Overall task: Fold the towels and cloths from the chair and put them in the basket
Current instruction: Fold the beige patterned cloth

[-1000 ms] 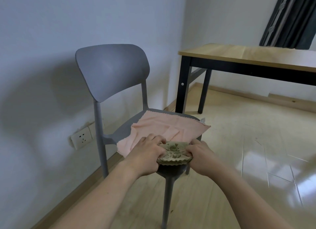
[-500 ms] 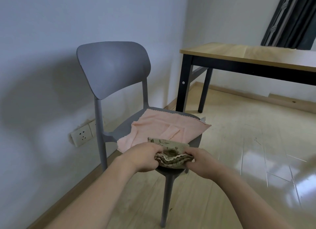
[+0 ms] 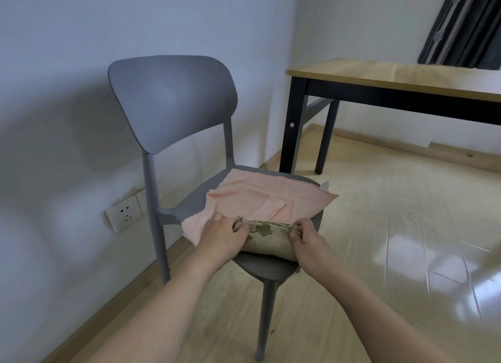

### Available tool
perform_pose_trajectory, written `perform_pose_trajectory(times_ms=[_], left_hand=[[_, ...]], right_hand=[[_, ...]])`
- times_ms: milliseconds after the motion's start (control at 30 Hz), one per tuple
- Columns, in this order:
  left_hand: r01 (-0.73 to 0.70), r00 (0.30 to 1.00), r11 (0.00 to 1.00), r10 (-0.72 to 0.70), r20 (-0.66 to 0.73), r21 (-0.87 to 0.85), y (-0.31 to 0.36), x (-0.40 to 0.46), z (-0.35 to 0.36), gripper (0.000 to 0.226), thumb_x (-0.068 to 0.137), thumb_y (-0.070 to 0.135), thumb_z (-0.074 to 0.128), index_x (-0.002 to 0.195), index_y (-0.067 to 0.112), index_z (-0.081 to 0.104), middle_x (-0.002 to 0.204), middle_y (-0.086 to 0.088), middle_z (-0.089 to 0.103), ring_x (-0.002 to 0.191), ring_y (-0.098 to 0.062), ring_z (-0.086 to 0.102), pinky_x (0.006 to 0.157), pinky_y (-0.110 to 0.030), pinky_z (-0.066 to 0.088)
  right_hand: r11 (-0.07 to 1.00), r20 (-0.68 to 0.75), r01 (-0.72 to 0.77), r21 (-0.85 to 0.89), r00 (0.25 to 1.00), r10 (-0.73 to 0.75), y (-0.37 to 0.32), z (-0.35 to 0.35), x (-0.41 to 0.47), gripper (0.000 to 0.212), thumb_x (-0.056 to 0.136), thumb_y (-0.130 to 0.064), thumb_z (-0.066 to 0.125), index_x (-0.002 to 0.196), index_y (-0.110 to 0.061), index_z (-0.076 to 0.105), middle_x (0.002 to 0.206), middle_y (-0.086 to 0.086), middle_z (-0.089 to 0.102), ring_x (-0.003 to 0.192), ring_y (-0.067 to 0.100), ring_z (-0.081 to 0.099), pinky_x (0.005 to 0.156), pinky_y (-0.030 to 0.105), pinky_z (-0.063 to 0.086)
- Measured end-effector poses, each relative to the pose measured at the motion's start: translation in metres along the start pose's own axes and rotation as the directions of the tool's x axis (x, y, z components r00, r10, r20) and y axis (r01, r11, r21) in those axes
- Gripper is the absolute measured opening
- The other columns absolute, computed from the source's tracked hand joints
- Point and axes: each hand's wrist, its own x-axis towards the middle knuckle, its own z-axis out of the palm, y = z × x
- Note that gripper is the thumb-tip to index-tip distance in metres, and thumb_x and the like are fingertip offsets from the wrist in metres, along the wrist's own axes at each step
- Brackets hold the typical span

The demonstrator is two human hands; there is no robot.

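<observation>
A grey plastic chair (image 3: 173, 102) stands by the wall. Across its seat lies a flat pink towel (image 3: 260, 197), one corner hanging off the right side. At the seat's front edge sits a small folded olive-green cloth (image 3: 268, 238) with a flower pattern. My left hand (image 3: 223, 234) pinches the cloth's left end. My right hand (image 3: 307, 239) pinches its right end. Both hands hold the cloth down on the seat, over the pink towel's near edge. No basket is in view.
A wooden table (image 3: 393, 75) with black legs stands at the back right, a dark curtain (image 3: 461, 26) behind it. A wall socket (image 3: 124, 213) sits low on the left wall. Glossy wood floor (image 3: 406, 240) spreads to the right of the chair.
The olive cloth, lifted slightly off the seat half a second ago, is now laid down at the seat's front edge. Both hands moved apart to its two ends.
</observation>
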Motion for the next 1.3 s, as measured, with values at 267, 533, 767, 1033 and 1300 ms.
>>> perform_pose_trajectory(times_ms=[267,533,767,1033,1300], left_hand=[[-0.003,0.996,1.000,0.004,-0.088,0.014,0.005,0.002,0.008,0.018,0.094,0.037,0.044,0.091,0.020,0.039,0.080,0.007,0.047,0.091,-0.025,0.047,0.069,-0.036,0.034],[-0.077,0.996,0.940,0.056,-0.071,-0.333,0.021,0.002,0.000,0.026,0.095,0.014,0.047,0.118,0.025,0.049,0.123,0.007,0.042,0.110,-0.007,0.039,0.089,-0.021,0.030],[0.030,0.999,0.869,-0.046,-0.020,-0.493,0.041,-0.009,-0.010,0.012,0.094,0.026,0.045,0.085,0.019,0.049,0.084,0.002,0.052,0.076,-0.010,0.047,0.061,-0.023,0.036],[0.038,0.990,0.960,-0.073,-0.118,-0.278,0.026,-0.014,-0.013,0.031,0.094,0.044,0.051,0.082,0.016,0.057,0.073,0.005,0.060,0.070,-0.011,0.055,0.061,-0.027,0.039],[0.041,0.988,0.918,-0.096,-0.121,-0.395,0.031,-0.007,-0.020,0.043,0.093,0.043,0.055,0.062,0.016,0.041,0.052,0.004,0.041,0.049,-0.015,0.039,0.052,-0.028,0.031]], right_hand=[[0.987,-0.039,-0.141,-0.080,0.990,0.139,0.006,0.008,0.016,0.030,0.099,-0.033,0.039,0.107,-0.005,0.049,0.110,0.016,0.057,0.101,0.033,0.054,0.084,0.039,0.043],[0.816,0.020,-0.294,0.498,0.944,0.328,-0.014,0.003,0.016,0.023,0.095,-0.030,0.035,0.111,-0.016,0.042,0.099,0.004,0.050,0.086,0.017,0.048,0.073,0.034,0.041],[0.741,-0.015,-0.251,0.623,0.943,0.332,-0.022,0.007,0.009,0.041,0.094,-0.053,0.044,0.113,-0.017,0.049,0.105,0.001,0.058,0.094,0.018,0.055,0.070,0.031,0.046],[0.734,-0.049,-0.239,0.636,0.937,0.347,-0.031,0.013,0.006,0.050,0.091,-0.055,0.049,0.116,-0.011,0.054,0.109,0.007,0.062,0.101,0.025,0.060,0.093,0.043,0.050],[0.809,-0.186,-0.079,0.583,0.956,0.228,-0.038,-0.003,0.010,0.024,0.096,-0.041,0.051,0.091,-0.017,0.056,0.080,0.003,0.056,0.071,0.018,0.052,0.065,0.033,0.044]])
